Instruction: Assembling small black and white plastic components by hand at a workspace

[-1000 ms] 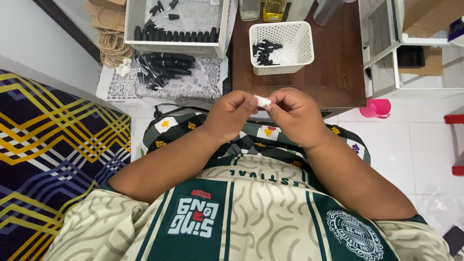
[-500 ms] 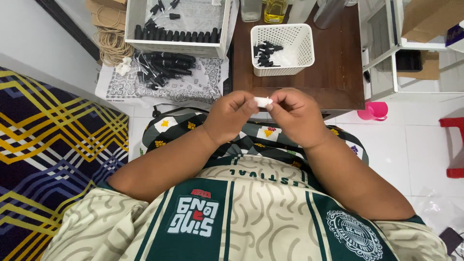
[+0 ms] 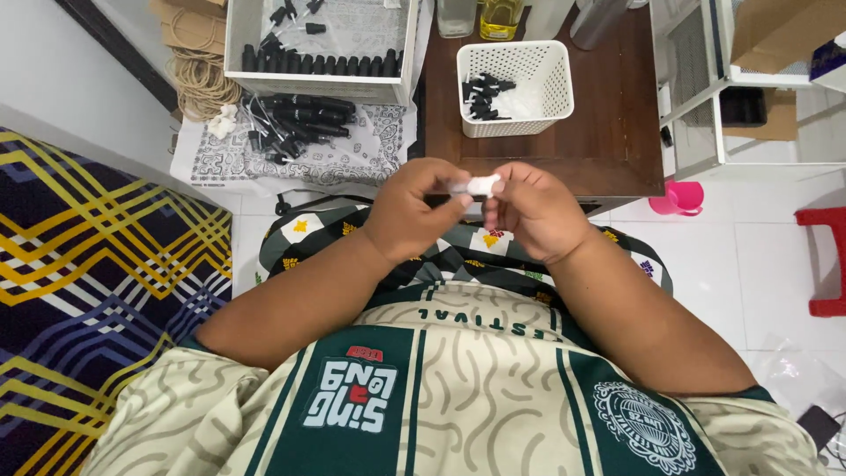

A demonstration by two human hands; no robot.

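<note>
vs 0.5 s ago: basically no change. Both hands still meet at the near edge of the brown table (image 3: 564,150), same small white piece (image 3: 483,185) between them. The red stool (image 3: 824,260) off the table's right side sits in about the same spot; any shift looks like head motion, not hand motion

Grip:
- left hand (image 3: 414,211): fingers curled in, thumb and fingertips pinched onto the left end of the white piece. Closed tight, no gap visible
- right hand (image 3: 533,211): same, thumb and forefinger pinched on the right end, other fingers folded under
- white piece: short, pale, looks like a small cap or tube, mostly hidden by fingertips so exact shape can't be told. Held in the air just in front of the table's near edge, above the lap

Around the table:
- white perforated basket (image 3: 515,88) on the table's far left part, holds a small heap of black parts
- left of the table: patterned cloth (image 3: 352,154) on the floor with black tubes (image 3: 304,115) lying loose on it
- behind the cloth: white tray (image 3: 322,44) with a row of black caps along its front wall
- pink cup (image 3: 677,197) on the floor at the table's right near corner
- blue and yellow rug (image 3: 97,264) far left of the table
</note>
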